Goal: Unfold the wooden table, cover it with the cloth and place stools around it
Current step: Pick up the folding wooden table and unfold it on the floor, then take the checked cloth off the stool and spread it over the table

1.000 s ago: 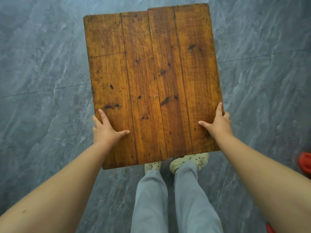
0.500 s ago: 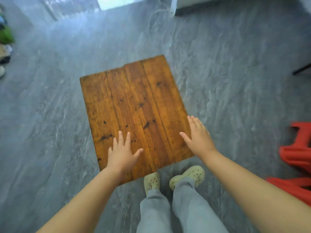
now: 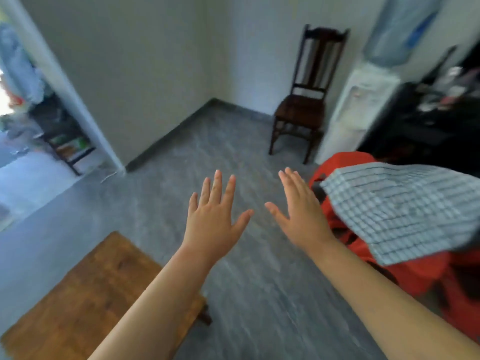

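The wooden table [image 3: 85,294] stands on the grey floor at the lower left, its brown plank top facing up. A grey-and-white checked cloth [image 3: 405,211] lies folded on top of red plastic stools [image 3: 415,271] at the right. My left hand [image 3: 215,216] hovers in mid-air above the floor, palm down, fingers spread, holding nothing. My right hand [image 3: 298,211] is beside it, also spread and empty, its fingers close to the cloth's left edge but apart from it. Both hands are off the table.
A dark wooden chair [image 3: 304,100] stands against the far wall. A white water dispenser [image 3: 358,107] with a blue bottle is to its right, then a dark cluttered shelf [image 3: 428,118]. A doorway with a rack [image 3: 65,141] opens at the left.
Both hands have let go of the table top and lifted off it. The view has swung up and to the right, bringing the cloth and the red stools into sight.
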### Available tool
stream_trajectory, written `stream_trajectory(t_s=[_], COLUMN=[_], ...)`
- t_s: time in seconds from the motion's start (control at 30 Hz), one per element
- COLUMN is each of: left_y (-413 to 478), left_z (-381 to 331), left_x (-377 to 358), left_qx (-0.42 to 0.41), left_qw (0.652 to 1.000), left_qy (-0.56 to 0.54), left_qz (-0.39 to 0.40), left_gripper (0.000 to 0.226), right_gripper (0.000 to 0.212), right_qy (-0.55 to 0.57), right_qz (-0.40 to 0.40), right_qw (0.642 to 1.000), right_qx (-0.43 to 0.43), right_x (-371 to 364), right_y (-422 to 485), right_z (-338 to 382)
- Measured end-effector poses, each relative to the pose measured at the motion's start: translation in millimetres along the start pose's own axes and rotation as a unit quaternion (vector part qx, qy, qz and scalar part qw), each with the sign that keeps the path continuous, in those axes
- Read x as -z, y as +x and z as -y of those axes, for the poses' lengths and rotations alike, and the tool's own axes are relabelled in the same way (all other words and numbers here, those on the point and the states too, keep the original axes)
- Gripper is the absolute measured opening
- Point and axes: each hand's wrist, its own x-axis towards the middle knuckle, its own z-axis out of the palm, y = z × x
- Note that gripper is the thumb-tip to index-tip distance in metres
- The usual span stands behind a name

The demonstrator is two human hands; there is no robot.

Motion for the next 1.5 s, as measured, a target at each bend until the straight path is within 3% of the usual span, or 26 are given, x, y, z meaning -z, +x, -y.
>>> stream_trajectory(t_s=[0.3, 0.53, 0.67, 1.17, 1.33, 1.5], left_y=[47.8, 51.1, 62.1, 169.2, 184.1, 192.0], left_z=[-291.6, -411.2, -456.4, -510.9, -505.4, -489.3], left_x=[-89.5, -144.5, -187.0, -398.5, -467.2, -526.8], left_qx=[-0.201, -0.264, -0.27, -0.139, 0.0, 0.118], left_qw=[0.975, 0.948, 0.935, 0.917, 0.904, 0.892], left_qy=[0.021, 0.035, 0.039, 0.027, -0.043, -0.108], left_qz=[0.093, 0.174, 0.226, 0.372, 0.425, 0.422], left_gripper=[0.087, 0.093, 0.08, 0.077, 0.075, 0.083], right_gripper=[0.08, 0.077, 0.074, 0.065, 0.063, 0.06], right_qy=[-0.093, -0.084, -0.078, -0.033, -0.018, -0.017], right_qz=[-0.04, -0.053, -0.031, 0.197, 0.269, 0.335], right_qw=[0.972, 0.936, 0.924, 0.917, 0.908, 0.903], right_qx=[-0.211, -0.337, -0.374, -0.344, -0.322, -0.268], right_x=[169.3, 214.0, 210.2, 111.5, 56.5, -3.0], right_y=[-146.0, -232.1, -252.6, -168.6, -153.8, -142.1], right_z=[-261.6, -366.1, -405.5, -607.2, -666.6, -713.5])
